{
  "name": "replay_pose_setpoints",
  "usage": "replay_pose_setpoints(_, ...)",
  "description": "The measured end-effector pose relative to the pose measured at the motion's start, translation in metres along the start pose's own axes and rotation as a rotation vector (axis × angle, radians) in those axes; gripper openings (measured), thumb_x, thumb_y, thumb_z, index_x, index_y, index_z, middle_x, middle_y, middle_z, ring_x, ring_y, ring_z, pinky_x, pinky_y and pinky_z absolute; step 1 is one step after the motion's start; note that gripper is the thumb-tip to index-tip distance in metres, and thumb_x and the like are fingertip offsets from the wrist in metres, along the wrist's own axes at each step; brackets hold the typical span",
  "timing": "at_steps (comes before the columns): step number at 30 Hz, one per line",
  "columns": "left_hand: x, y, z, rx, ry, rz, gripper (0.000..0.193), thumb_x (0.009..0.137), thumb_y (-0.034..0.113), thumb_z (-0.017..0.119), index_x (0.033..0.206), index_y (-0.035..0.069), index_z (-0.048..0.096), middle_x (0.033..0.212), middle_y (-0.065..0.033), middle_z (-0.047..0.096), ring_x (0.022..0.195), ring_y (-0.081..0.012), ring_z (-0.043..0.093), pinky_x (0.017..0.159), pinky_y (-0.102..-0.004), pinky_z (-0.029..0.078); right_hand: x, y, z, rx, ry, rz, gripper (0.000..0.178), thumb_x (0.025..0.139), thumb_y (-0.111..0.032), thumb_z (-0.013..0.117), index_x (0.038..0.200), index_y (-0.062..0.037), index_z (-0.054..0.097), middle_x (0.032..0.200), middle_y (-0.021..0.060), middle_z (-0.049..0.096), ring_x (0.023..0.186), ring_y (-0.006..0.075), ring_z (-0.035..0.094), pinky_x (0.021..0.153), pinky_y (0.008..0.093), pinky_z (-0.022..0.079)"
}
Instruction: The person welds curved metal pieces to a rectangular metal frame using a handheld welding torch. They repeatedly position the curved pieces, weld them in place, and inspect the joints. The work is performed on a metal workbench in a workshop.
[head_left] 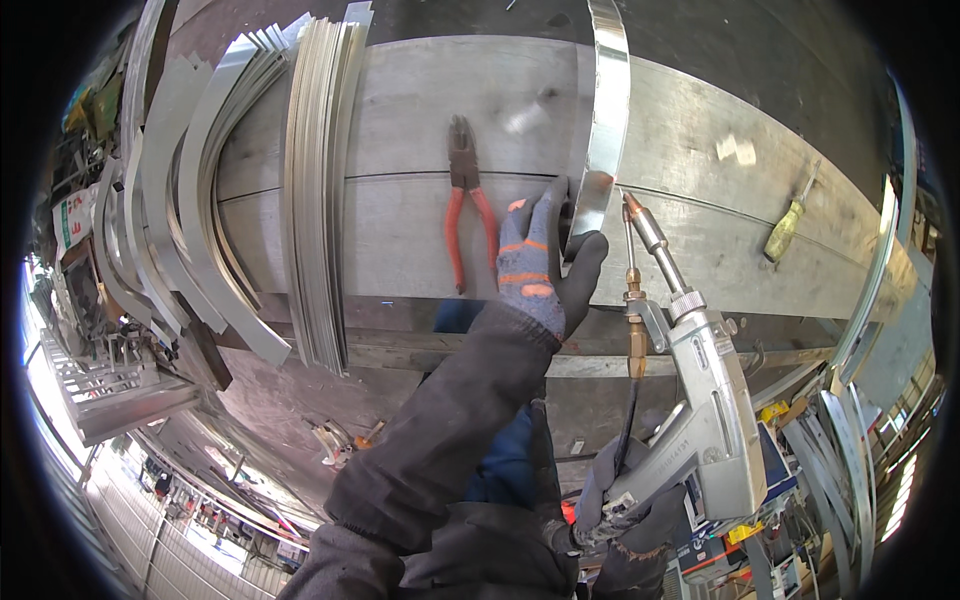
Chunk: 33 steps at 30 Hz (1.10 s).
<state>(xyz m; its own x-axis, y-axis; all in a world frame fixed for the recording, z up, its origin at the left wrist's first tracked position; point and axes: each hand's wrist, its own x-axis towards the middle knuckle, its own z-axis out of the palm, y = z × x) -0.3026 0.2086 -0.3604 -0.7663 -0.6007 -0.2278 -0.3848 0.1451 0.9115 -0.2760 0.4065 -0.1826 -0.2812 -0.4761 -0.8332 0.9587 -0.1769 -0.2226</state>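
Observation:
A shiny bent metal strip (610, 90) stands on edge across the metal worktop. Its near end is between the fingers and thumb of my left hand (540, 265), in a grey glove with orange bands. In my gloved right hand (600, 495), low on the right, is the grip of a silver welding gun (700, 370). The copper nozzle tip points up at the strip's near end, close beside it; whether they touch I cannot tell. A brass-fitted wire guide (635, 325) runs alongside the nozzle. Pliers with red handles (470, 205) lie left of my left hand.
Left of the pliers stands a stack of straight metal strips (322, 190), with curved strips (205, 190) beyond it. A screwdriver with a yellowish handle (786, 230) lies on the right of the worktop (420, 80). More metal lengths (835, 470) lean at the lower right.

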Motion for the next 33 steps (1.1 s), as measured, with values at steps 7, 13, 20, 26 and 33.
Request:
replay_pose_setpoints(7, 0.009, 0.005, -0.008, -0.110, -0.084, -0.138, 0.067, 0.085, 0.015, 0.079, 0.145, 0.003, 0.049, 0.117, -0.0133, 0.051, 0.106, -0.0235, 0.055, 0.094, -0.0392, 0.051, 0.000, 0.001, -0.002, -0.007, -0.002, 0.051, 0.079, 0.073, -0.060, 0.086, 0.104, 0.0046, 0.054, 0.075, 0.0216, 0.068, 0.064, 0.0268, 0.068, 0.056, 0.0347, 0.058)
replay_pose_setpoints(13, 0.007, 0.003, -0.006, -0.136, -0.069, -0.157, 0.067, 0.083, 0.009, 0.080, 0.142, 0.003, 0.049, 0.124, -0.0160, 0.051, 0.111, -0.0268, 0.059, 0.097, -0.0387, 0.051, 0.001, -0.001, 0.004, -0.151, 0.030, 0.044, 0.082, 0.074, -0.070, 0.079, 0.102, 0.0024, 0.053, 0.071, 0.0178, 0.066, 0.060, 0.0233, 0.065, 0.052, 0.0309, 0.054)
replay_pose_setpoints(20, 0.007, -0.004, -0.004, -0.104, -0.070, -0.114, 0.069, 0.084, 0.013, 0.079, 0.144, 0.002, 0.048, 0.120, -0.0143, 0.051, 0.106, -0.0243, 0.057, 0.096, -0.0393, 0.051, 0.004, -0.001, 0.013, -0.194, 0.111, 0.002, 0.084, 0.073, -0.074, 0.077, 0.102, 0.0013, 0.053, 0.071, 0.0165, 0.065, 0.059, 0.0222, 0.065, 0.052, 0.0298, 0.053)
replay_pose_setpoints(26, 0.006, -0.001, -0.004, -0.084, -0.041, -0.106, 0.065, 0.081, 0.012, 0.080, 0.139, 0.001, 0.051, 0.119, -0.0173, 0.053, 0.107, -0.0290, 0.058, 0.095, -0.0406, 0.050, 0.005, 0.000, 0.018, -0.250, 0.135, -0.020, 0.085, 0.074, -0.077, 0.074, 0.102, 0.0006, 0.053, 0.069, 0.0142, 0.064, 0.058, 0.0207, 0.064, 0.052, 0.0284, 0.052)
replay_pose_setpoints(33, 0.007, 0.005, -0.008, 0.012, -0.053, -0.066, 0.064, 0.082, 0.012, 0.079, 0.138, 0.001, 0.051, 0.115, -0.0177, 0.054, 0.104, -0.0298, 0.057, 0.093, -0.0419, 0.050, 0.009, 0.003, 0.016, -0.230, 0.110, -0.103, 0.079, 0.082, -0.070, 0.071, 0.118, -0.0052, 0.045, 0.077, 0.0156, 0.060, 0.057, 0.0231, 0.063, 0.050, 0.0317, 0.053)
